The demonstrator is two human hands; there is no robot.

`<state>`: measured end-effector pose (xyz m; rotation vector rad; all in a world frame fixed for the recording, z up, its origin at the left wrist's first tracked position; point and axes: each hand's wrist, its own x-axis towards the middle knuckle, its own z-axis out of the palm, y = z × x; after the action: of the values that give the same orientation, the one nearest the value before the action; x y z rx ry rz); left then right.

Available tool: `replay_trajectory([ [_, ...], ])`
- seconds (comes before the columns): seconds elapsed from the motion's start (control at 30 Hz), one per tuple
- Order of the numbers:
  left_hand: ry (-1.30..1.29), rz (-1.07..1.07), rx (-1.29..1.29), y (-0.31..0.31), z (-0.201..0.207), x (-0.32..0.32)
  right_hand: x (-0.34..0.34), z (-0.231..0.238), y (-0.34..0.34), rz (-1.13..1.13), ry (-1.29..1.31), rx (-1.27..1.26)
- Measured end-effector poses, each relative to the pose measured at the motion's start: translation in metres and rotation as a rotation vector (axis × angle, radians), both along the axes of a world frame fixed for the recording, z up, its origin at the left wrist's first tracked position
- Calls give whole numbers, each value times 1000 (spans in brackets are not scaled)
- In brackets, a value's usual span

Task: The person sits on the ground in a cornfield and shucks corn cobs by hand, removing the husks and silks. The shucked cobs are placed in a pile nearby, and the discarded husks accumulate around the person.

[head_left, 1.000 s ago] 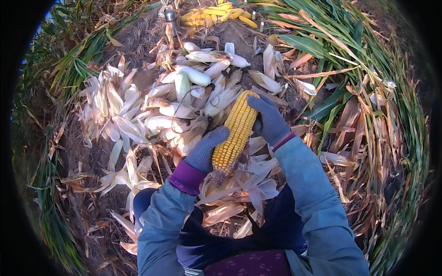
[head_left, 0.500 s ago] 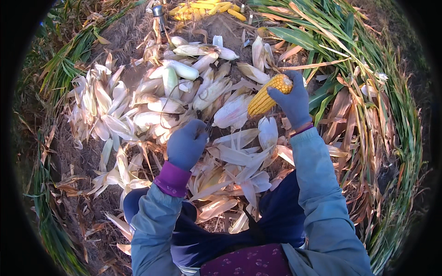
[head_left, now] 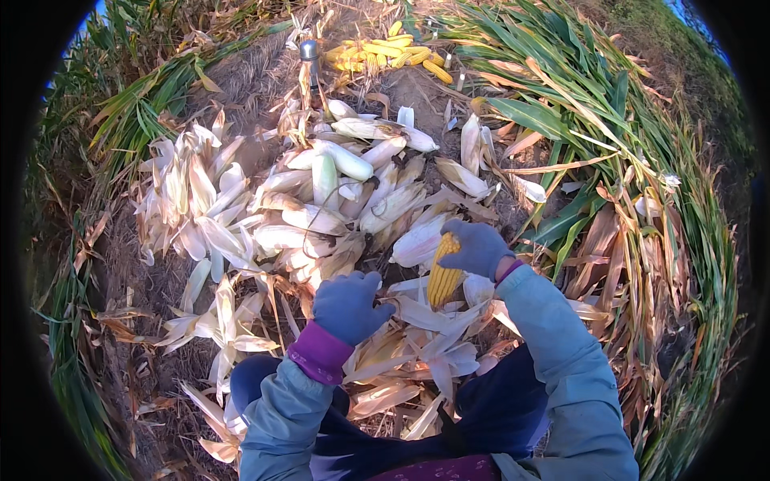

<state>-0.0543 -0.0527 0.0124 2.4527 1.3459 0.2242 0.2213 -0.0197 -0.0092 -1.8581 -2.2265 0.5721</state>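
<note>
Over husks [head_left: 433, 318]: right grip [head_left: 478, 249] holding bare yellow cob [head_left: 443, 282], evenly rowed; left grip [head_left: 345, 307] unclear.

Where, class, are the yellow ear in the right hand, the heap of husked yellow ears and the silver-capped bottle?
Held yellow ear [head_left: 443, 280]: head view, on its kernelled side.
Heap of husked ears [head_left: 382, 50]: head view, an ear near its middle.
Bottle [head_left: 312, 69]: head view, dark body.

Brown ground [head_left: 429, 94] is stretching across the middle. Long green leaves [head_left: 536, 118] are lying heaped along the right, and tall plants [head_left: 120, 50] are standing at the upper left. Sunlight is falling over the ground, while blue sky [head_left: 100, 8] is showing near both upper corners.
</note>
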Motion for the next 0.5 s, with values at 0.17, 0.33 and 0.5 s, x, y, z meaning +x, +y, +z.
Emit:
replay_trajectory([
  [0.17,43,-24,-96,0,6,2,32,154,119,-335,536,1031],
  [0.33,15,-12,-51,2,13,5,23,124,133,-130,637,635],
  [0.5,18,-49,45,3,10,9,7,-74,89,-111,87,-70],
])
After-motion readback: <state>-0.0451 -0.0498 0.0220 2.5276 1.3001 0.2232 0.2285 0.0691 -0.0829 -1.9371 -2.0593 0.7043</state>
